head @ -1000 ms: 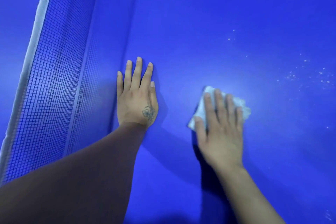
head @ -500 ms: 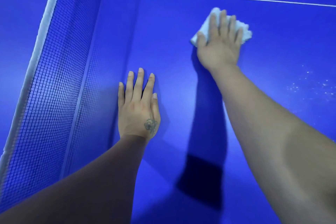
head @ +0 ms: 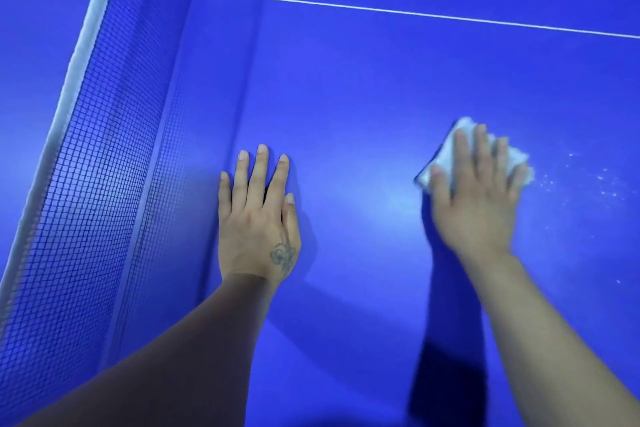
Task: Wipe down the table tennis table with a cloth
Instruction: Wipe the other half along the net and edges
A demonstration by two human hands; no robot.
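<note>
Your right hand (head: 476, 204) lies flat on the cloth (head: 446, 152), fingers straight and a little spread, so the grip is open and only presses the cloth on the desk (head: 363, 87). The cloth sits under your fingers and palm; its far corner and its left and right edges come out past the fingertips and the thumb. It is a small white folded piece, a bit blurred (the hand too), with a soft, fluffy edge on the right. Just to the right of it, white specks (head: 602, 184) are scattered on the blue surface.

Your left hand (head: 258, 222) rests flat on the desk, fingers straight, holding nothing, well apart from the cloth and near the net (head: 86, 149). A white line (head: 415, 12) crosses the desk beyond both hands.
</note>
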